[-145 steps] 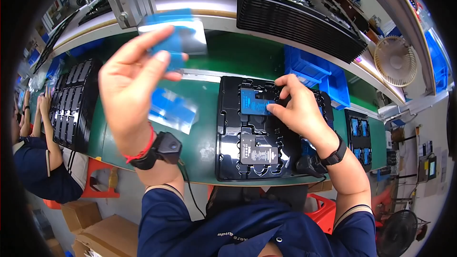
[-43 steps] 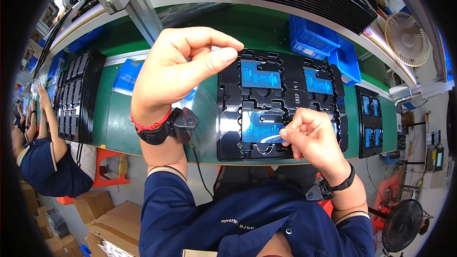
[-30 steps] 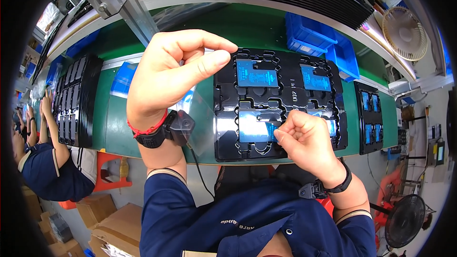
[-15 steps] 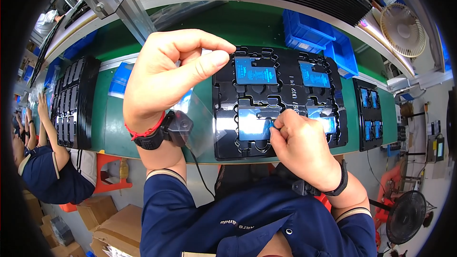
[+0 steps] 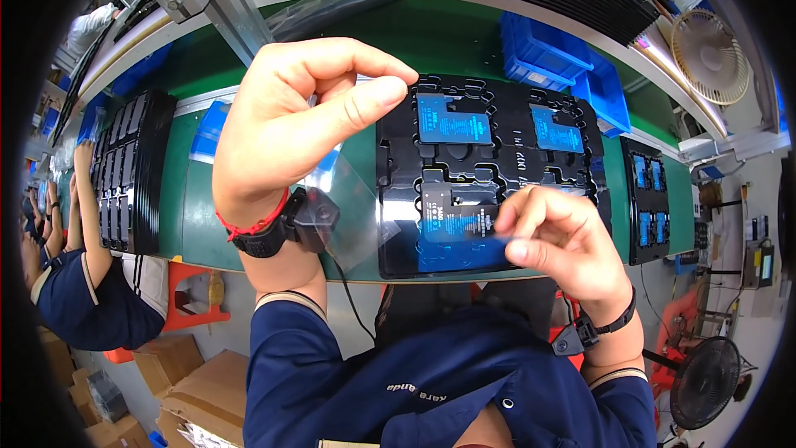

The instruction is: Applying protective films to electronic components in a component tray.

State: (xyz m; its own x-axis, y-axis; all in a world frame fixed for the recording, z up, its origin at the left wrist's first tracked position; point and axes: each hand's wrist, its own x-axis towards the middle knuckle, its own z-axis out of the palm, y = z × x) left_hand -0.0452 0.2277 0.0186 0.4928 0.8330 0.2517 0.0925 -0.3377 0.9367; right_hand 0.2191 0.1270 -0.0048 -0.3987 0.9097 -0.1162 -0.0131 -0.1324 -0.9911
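Left hand [image 5: 290, 129] pinches clear film [image 5: 344, 199] above black tray [image 5: 398, 232], right hand [image 5: 560, 241] pinches film edge off blue part [image 5: 456, 220] in tray.

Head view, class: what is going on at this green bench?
A person in a blue top works over a black tray on the green bench. The left hand is raised, pinching a clear film that hangs down over the tray's left edge. The right hand pinches the edge of a blue part in the tray's near pocket. Two more blue parts sit in the far pockets. Stacked black trays stand to the left, where another person sits.
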